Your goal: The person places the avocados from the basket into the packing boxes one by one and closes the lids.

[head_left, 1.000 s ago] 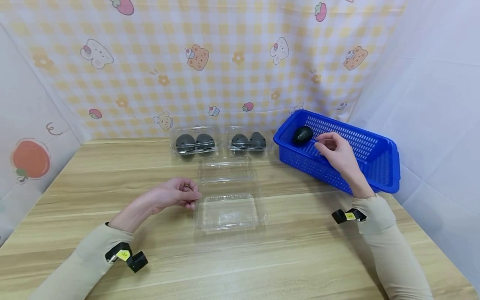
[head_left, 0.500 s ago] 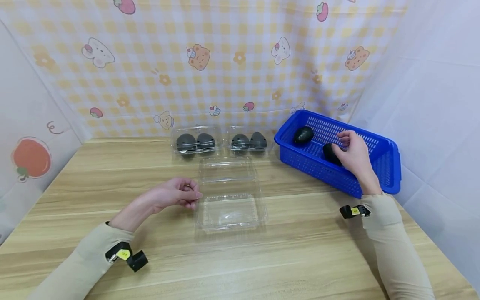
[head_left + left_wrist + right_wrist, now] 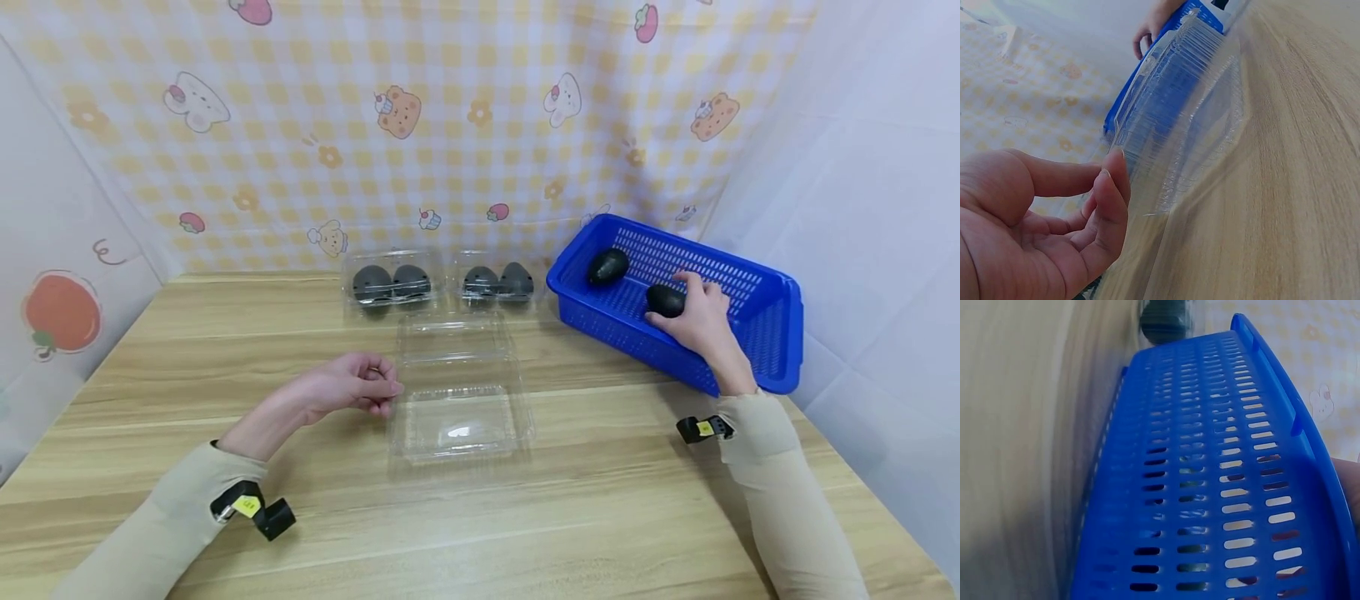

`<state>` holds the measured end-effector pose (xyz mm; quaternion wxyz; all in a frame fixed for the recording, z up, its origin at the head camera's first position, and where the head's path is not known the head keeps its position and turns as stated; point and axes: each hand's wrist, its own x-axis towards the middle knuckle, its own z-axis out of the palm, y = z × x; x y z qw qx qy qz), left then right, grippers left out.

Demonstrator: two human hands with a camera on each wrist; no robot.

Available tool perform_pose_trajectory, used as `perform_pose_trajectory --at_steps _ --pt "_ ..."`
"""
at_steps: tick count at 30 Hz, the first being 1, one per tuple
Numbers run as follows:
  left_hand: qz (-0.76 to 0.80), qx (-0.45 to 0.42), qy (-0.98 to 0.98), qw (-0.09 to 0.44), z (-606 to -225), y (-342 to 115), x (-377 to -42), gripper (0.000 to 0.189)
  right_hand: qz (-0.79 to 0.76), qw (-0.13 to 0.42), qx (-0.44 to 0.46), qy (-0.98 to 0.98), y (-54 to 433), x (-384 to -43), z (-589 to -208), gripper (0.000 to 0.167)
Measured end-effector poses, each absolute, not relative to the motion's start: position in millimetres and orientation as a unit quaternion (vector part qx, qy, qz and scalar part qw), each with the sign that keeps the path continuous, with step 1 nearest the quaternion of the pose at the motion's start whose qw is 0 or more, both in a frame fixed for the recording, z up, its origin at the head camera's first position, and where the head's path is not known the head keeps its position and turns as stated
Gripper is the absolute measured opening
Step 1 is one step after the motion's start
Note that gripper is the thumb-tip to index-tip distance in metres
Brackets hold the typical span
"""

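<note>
In the head view an unlatched clear plastic clamshell box (image 3: 459, 421) lies with its lid folded back on the table. My left hand (image 3: 352, 385) pinches its left rim; in the left wrist view the thumb and fingertips (image 3: 1119, 164) meet at that edge. Inside the blue basket (image 3: 630, 329), my right hand (image 3: 701, 317) grips a dark avocado (image 3: 664, 301) between thumb and fingers. Another dark avocado (image 3: 608, 266) lies at the basket's left end. The right wrist view shows mostly the perforated basket wall (image 3: 1204, 462), which hides most of the hand.
Two closed clear boxes stand behind the opened one, the left box (image 3: 392, 285) and the right box (image 3: 497, 282), each with two dark avocados inside. A checked curtain (image 3: 465, 167) hangs along the table's back edge. The wooden table (image 3: 480, 533) extends in front.
My right hand has shifted right inside the basket, then lowered and taken hold of the second avocado, which it hid a second ago. My left hand has stayed at the box's edge.
</note>
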<state>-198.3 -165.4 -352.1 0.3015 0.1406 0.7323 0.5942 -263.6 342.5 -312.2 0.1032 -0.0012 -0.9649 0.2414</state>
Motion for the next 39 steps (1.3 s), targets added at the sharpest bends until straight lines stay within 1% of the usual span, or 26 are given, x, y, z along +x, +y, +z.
perform_pose_trajectory --at_steps 5,9,12,16,18,20,24,32,35,39 --pt "0.592 0.138 0.735 0.301 -351.4 -165.5 -197.6 0.013 0.224 0.050 -0.009 -0.973 338.0 -260.5 -313.7 0.084" --pt "0.592 0.136 0.736 0.299 -350.8 -165.0 -197.2 0.012 0.218 0.041 0.012 -0.975 340.8 -260.3 -312.1 0.083" --pt "0.592 0.134 0.737 0.298 -350.6 -164.3 -197.2 0.012 0.214 0.017 0.052 -0.975 343.9 -263.2 -312.8 0.077" --pt "0.592 0.134 0.737 0.297 -349.9 -164.4 -197.3 0.012 0.240 -0.055 0.096 -0.965 343.7 -266.8 -317.2 0.063" --pt "0.592 0.134 0.737 0.297 -349.8 -164.4 -197.2 0.012 0.257 -0.081 0.098 -0.958 342.3 -267.0 -319.4 0.057" --pt "0.593 0.133 0.737 0.297 -349.8 -164.2 -197.0 0.012 0.264 -0.093 0.092 -0.956 341.8 -266.6 -320.4 0.054" --pt "0.592 0.134 0.737 0.298 -350.2 -163.9 -196.7 0.013 0.250 -0.084 0.082 -0.961 342.4 -265.8 -320.1 0.052" --pt "0.592 0.132 0.737 0.298 -350.6 -163.7 -197.3 0.012 0.213 -0.033 0.057 -0.975 345.1 -266.9 -319.7 0.053" --pt "0.593 0.132 0.736 0.299 -350.7 -163.6 -197.5 0.012 0.219 -0.006 0.054 -0.974 346.9 -266.2 -320.0 0.058" --pt "0.594 0.132 0.735 0.299 -350.7 -163.5 -197.5 0.012 0.233 0.047 0.051 -0.970 347.0 -264.1 -319.8 0.060"
